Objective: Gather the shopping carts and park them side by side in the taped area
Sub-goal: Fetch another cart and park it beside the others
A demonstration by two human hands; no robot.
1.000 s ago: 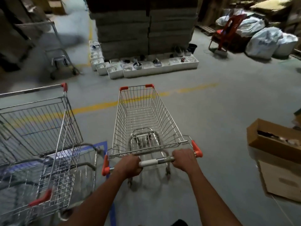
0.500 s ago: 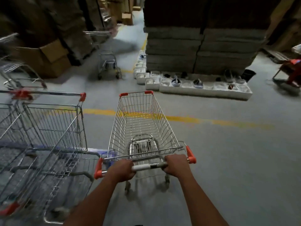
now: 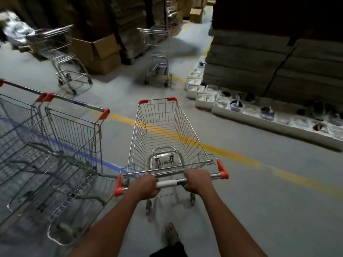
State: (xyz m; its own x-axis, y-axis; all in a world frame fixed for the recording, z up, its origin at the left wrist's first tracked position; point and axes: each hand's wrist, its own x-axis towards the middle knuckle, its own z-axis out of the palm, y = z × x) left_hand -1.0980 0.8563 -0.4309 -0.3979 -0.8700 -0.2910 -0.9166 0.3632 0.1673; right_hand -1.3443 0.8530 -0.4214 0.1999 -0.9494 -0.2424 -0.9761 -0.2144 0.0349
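I grip the handle bar of an empty wire shopping cart [image 3: 165,130] with orange corner caps, straight ahead of me. My left hand [image 3: 146,185] and my right hand [image 3: 197,180] are both closed around the bar. Close on its left stand two parked carts [image 3: 61,138], side by side, over blue floor tape [image 3: 104,162]. Two more carts stand farther off: one [image 3: 157,54] in the aisle ahead, another [image 3: 59,58] at the back left by boxes.
A yellow floor line [image 3: 232,154] crosses under my cart. White trays [image 3: 250,112] with small items line the base of a tall stack of flattened cardboard [image 3: 269,58] on the right. Open cardboard boxes [image 3: 98,52] sit at the back left. My foot [image 3: 171,233] shows below.
The view has swung left while both hands stay on the handle. The cart now points toward the aisle, the two parked carts are fully in view, and the far carts appear.
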